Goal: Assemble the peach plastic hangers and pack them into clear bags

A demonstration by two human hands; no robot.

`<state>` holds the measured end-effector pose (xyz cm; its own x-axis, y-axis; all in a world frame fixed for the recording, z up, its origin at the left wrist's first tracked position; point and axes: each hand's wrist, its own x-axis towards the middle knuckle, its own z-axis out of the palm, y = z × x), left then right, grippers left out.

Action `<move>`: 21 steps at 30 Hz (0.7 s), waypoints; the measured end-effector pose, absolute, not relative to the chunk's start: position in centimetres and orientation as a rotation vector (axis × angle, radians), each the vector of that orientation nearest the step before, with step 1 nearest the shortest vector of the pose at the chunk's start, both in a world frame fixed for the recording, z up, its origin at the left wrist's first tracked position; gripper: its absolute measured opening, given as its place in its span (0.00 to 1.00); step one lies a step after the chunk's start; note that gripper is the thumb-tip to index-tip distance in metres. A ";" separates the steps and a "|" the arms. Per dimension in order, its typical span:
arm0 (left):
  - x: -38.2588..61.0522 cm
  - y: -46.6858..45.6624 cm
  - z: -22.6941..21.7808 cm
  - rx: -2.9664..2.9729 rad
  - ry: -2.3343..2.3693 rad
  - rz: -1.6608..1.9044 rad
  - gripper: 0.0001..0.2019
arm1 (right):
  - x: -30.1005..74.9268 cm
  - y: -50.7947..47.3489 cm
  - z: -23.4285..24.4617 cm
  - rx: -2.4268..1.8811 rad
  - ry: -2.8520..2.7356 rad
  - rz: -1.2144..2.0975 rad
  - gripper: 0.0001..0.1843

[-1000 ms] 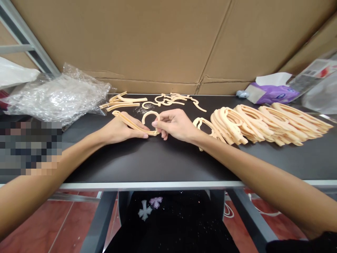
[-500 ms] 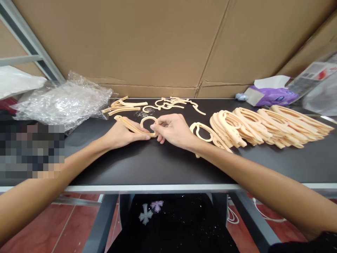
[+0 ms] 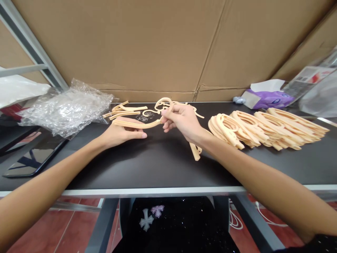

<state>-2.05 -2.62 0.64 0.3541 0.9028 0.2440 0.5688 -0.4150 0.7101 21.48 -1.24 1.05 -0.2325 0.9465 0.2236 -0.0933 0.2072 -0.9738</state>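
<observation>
Mid-frame, the left hand (image 3: 119,133) clasps a long beige plastic strip (image 3: 134,124) over the black counter (image 3: 158,161). The right hand (image 3: 184,123) fingers pinch its curled end. Parting them calls for a steady grip.

Small workshop, hand piece-work station. Black bench (image 3: 158,165), steel edge strip, grey metal legs. Long row of identical beige cut-outs (image 3: 265,128) stacked overlapping at right. Thin offcuts (image 3: 126,109) and crumbs at far edge. Flattened cardboard (image 3: 147,45) as back wall. Metal frame (image 3: 34,56) at left. Crumpled plastic bags (image 3: 68,105) beside bench, tissue pack (image 3: 265,98) far right. Red tile floor (image 3: 65,228) below. Left hand (image 3: 118,131) and right hand (image 3: 181,121) hold one part (image 3: 137,124): manual work.
</observation>
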 end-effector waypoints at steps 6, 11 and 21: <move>-2.0 -3.0 0.7 2.092 1.298 0.757 0.17 | 22.5 0.0 1.3 -0.870 -1.124 1.249 0.11; -1.0 -4.2 0.1 2.419 1.261 0.821 0.13 | 22.1 -0.3 1.3 -0.924 -1.148 1.300 0.11; -0.4 -4.9 -0.5 2.803 1.129 1.089 0.08 | 21.1 -1.7 1.2 -0.945 -1.228 1.394 0.13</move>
